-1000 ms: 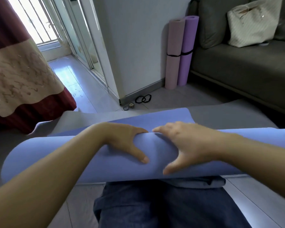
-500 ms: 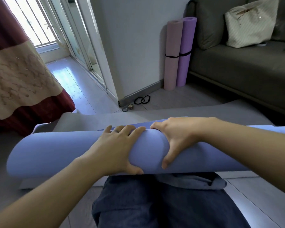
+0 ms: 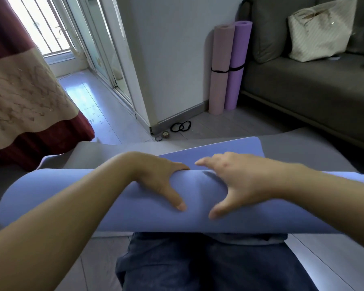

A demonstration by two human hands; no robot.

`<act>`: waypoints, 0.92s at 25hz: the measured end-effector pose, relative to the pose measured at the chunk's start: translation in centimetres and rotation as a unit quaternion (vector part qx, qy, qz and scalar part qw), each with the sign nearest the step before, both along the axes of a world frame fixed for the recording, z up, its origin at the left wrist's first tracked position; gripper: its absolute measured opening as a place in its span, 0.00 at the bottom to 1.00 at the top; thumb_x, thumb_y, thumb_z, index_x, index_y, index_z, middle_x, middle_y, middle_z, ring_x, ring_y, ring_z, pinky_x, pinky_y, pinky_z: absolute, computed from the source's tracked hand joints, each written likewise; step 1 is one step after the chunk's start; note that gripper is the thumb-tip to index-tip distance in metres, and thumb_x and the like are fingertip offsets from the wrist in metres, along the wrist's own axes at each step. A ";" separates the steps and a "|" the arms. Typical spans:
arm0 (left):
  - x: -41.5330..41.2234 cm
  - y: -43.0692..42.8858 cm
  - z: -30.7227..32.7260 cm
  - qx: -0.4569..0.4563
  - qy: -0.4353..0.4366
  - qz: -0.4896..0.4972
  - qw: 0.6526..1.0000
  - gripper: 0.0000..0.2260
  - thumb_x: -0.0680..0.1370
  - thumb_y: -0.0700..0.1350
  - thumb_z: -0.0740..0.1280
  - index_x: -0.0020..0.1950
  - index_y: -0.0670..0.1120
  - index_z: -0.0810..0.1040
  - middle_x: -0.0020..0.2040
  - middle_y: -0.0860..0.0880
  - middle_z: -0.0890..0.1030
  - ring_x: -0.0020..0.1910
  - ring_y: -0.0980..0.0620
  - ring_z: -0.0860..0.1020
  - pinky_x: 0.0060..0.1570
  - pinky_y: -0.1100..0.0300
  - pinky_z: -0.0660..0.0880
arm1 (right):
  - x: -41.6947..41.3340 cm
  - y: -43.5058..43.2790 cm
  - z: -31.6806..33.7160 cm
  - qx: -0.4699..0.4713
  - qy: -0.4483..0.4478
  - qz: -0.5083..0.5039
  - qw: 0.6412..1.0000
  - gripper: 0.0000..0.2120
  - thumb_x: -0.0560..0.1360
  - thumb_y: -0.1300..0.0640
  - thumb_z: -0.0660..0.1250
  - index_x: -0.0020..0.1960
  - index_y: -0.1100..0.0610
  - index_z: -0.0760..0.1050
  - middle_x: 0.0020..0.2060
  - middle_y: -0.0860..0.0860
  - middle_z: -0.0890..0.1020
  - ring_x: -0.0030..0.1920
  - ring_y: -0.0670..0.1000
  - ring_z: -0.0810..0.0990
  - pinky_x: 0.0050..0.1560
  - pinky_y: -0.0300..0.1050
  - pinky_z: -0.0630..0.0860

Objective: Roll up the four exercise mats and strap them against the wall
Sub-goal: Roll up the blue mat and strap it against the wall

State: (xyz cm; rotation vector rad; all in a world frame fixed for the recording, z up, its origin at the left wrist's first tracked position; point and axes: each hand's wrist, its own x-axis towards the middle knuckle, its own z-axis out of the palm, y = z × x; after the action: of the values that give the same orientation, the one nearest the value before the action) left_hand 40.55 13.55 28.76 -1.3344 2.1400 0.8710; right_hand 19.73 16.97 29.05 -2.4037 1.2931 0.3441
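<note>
Pale floor tiles run to a white wall (image 3: 177,49), where a pink rolled mat (image 3: 220,59) and a purple rolled mat (image 3: 239,55) stand upright side by side, each banded with a black strap (image 3: 219,71), beside a grey sofa (image 3: 303,87). Loose black straps (image 3: 181,126) lie on the floor near the wall corner. Across the person's lap, a blue mat (image 3: 72,198) is mostly rolled, its free end lying flat on a grey mat (image 3: 303,143). The left hand (image 3: 162,177) grips the roll, fingers hooked over its far side, thumb on the near side. The right hand (image 3: 235,181) presses on top with spread, fairly straight fingers.
</note>
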 end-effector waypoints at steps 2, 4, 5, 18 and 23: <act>-0.1 -1.0 0.2 0.020 -0.002 0.005 1.000 0.36 0.67 0.65 0.72 0.70 0.64 0.60 0.62 0.60 0.73 0.62 0.53 0.73 0.65 0.51 0.68 | 0.4 1.7 -1.7 -0.092 0.033 0.041 0.994 0.57 0.59 0.28 0.71 0.76 0.47 0.46 0.65 0.48 0.67 0.64 0.51 0.67 0.64 0.50 0.69; 0.0 -0.7 0.1 -0.020 0.012 0.009 1.000 0.38 0.67 0.65 0.71 0.73 0.63 0.57 0.66 0.59 0.70 0.66 0.53 0.70 0.67 0.51 0.66 | 0.6 1.8 -3.1 -0.111 0.034 0.031 0.993 0.60 0.57 0.27 0.71 0.77 0.48 0.45 0.64 0.48 0.68 0.63 0.52 0.67 0.63 0.51 0.68; 0.2 0.2 -0.3 -0.078 0.010 0.002 0.997 0.41 0.67 0.66 0.71 0.74 0.61 0.54 0.69 0.58 0.67 0.67 0.53 0.68 0.68 0.51 0.64 | 0.5 1.3 -3.2 -0.097 0.016 0.010 0.995 0.59 0.56 0.27 0.72 0.76 0.47 0.46 0.63 0.47 0.68 0.62 0.51 0.68 0.62 0.50 0.69; 0.5 3.9 -0.1 -0.137 0.052 -0.033 0.989 0.43 0.62 0.65 0.75 0.72 0.63 0.57 0.63 0.60 0.71 0.60 0.58 0.71 0.59 0.59 0.68 | 1.1 -2.2 0.2 0.186 -0.002 -0.013 0.982 0.35 0.60 0.35 0.76 0.64 0.36 0.67 0.57 0.36 0.76 0.57 0.43 0.77 0.59 0.46 0.75; -0.7 0.5 0.3 -0.004 0.023 -0.002 1.000 0.39 0.65 0.64 0.74 0.71 0.63 0.61 0.64 0.61 0.72 0.61 0.56 0.73 0.64 0.55 0.69 | 0.0 -0.2 0.8 0.065 -0.002 -0.003 0.998 0.46 0.64 0.32 0.72 0.75 0.41 0.54 0.66 0.41 0.70 0.65 0.46 0.70 0.65 0.45 0.69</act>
State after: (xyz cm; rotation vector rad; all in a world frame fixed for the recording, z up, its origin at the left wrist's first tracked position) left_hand 39.82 14.09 29.05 -1.3251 2.1824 0.9019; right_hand 19.71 16.76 29.81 -2.2908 1.2380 0.4087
